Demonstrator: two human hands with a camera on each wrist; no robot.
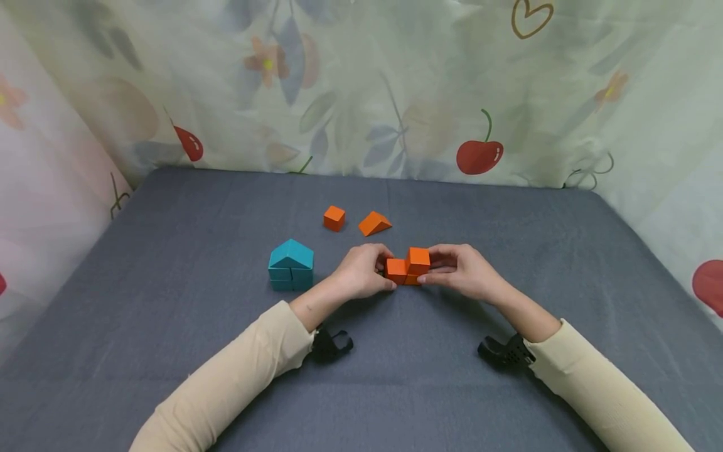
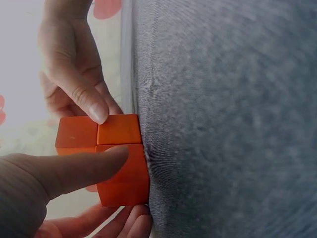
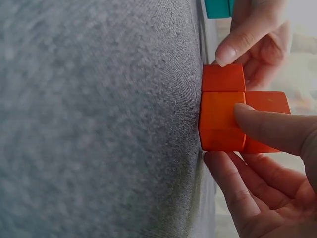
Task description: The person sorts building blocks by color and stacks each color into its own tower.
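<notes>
Three orange cubes stand together in the middle of the dark cloth. Two sit side by side, the left lower cube (image 1: 396, 270) against the right lower cube (image 3: 220, 116), and an upper cube (image 1: 418, 258) rests on the right one. With thumb and fingers, my left hand (image 1: 363, 270) holds the left lower cube from its outer side. My right hand (image 1: 465, 273) pinches the right stack, its thumb (image 3: 265, 126) near the seam between the upper and lower cubes and its fingers on the outer side.
Behind the hands lie a loose orange cube (image 1: 334, 218) and an orange triangular block (image 1: 374, 223). Left of the left hand stands a teal block house (image 1: 290, 267) with a triangular roof. A patterned curtain (image 1: 350, 88) hangs behind the cloth-covered table (image 1: 395, 389).
</notes>
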